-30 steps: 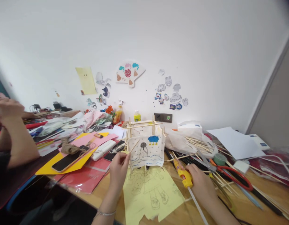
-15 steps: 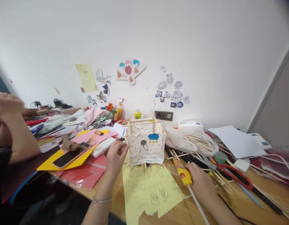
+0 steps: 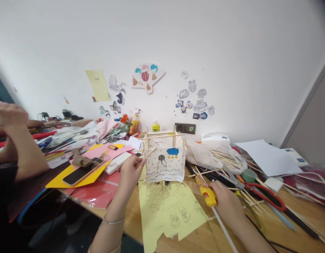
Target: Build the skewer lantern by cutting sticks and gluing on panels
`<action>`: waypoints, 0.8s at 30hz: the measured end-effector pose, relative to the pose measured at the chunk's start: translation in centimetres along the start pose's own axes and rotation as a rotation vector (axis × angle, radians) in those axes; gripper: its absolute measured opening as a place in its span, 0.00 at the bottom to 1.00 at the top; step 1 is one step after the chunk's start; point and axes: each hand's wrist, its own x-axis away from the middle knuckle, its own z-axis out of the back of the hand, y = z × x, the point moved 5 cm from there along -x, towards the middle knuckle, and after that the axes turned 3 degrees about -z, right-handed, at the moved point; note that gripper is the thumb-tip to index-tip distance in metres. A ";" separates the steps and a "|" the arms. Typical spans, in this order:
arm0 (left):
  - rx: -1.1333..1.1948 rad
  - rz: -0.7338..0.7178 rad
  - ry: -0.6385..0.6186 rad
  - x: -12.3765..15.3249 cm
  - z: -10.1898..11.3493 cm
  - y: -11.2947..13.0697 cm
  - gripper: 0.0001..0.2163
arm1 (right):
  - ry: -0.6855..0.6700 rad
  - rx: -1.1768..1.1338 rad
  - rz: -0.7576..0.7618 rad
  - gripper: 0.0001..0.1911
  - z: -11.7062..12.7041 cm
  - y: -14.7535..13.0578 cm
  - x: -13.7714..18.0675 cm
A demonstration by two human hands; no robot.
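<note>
My left hand (image 3: 132,172) pinches a short wooden stick (image 3: 151,153) that slants up and right in front of a lantern-like stick frame (image 3: 166,134). The frame stands upright and carries a white panel (image 3: 165,167) drawn with a dark-haired figure, a blue cloud and wavy lines. My right hand (image 3: 227,198) is closed round a yellow hot glue gun (image 3: 207,193), its nozzle pointing away toward the back. A long white glue stick (image 3: 223,228) pokes out of the gun's rear. Under the frame lies a yellow sheet (image 3: 173,218) with pencil drawings and a torn near edge.
Scissors with red handles (image 3: 267,196), green tape (image 3: 249,175) and loose sticks lie at right. To the left are a phone (image 3: 79,174), twine (image 3: 82,158) and coloured paper. Another person's arm (image 3: 25,147) is at far left.
The stick in my left hand has swung into clearer view, its free end now raised before the frame's upper left. The glue gun stays in my right hand. The view has shifted slightly.
</note>
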 end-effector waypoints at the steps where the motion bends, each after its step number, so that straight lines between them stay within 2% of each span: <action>1: -0.010 0.016 -0.013 0.0 0.0 0.0 0.11 | -0.001 -0.003 0.001 0.07 0.0 0.0 0.0; 14: -0.041 0.160 -0.184 -1.4 0.0 0.0 0.12 | 0.041 0.020 0.037 0.09 0.1 -0.1 0.0; 24: -0.045 0.180 -0.227 -1.6 -0.2 -0.2 0.13 | 0.039 0.017 0.043 0.09 -0.1 0.0 -0.1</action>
